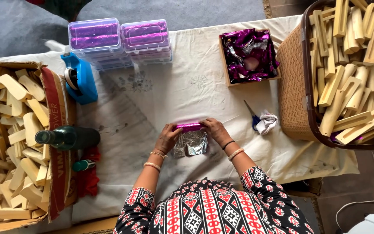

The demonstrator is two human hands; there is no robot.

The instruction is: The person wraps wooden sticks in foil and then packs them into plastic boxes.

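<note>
Both hands at centre of the cloth-covered worktop (161, 99), close to the person's body. Left hand (168, 138) and right hand (213, 130) each pinch one end of a small block (189, 126) half-wrapped in purple foil. Fingers curled round the ends, not spread. The loose foil sheet (190, 144), silver side up, lies flat on the cloth just below the block, btw. the wrists.

Progress, as a judgement: wrap is partway. Top of the block is covered, the rest of the sheet not yet rolled round, ends not yet folded.

Far side of the hands, to the left: two stacks of clear lidded boxes (120, 41) w/ purple wrapped pieces inside, so a good no. look finished. Far side, to the right: small open box of crumpled purple foil (248, 55). Near the right hand: blue-handled scissors (253, 117) beside a white rag (266, 122).

Well right of the hands: brown basket (293, 82) heaped w/ bare wooden pieces. Well left: cardboard carton (56, 125) of more bare wooden blocks, a dark green bottle (68, 138) lying on it. Blue tape dispenser (79, 78) on the far left. Lots unwrapped yet.
</note>
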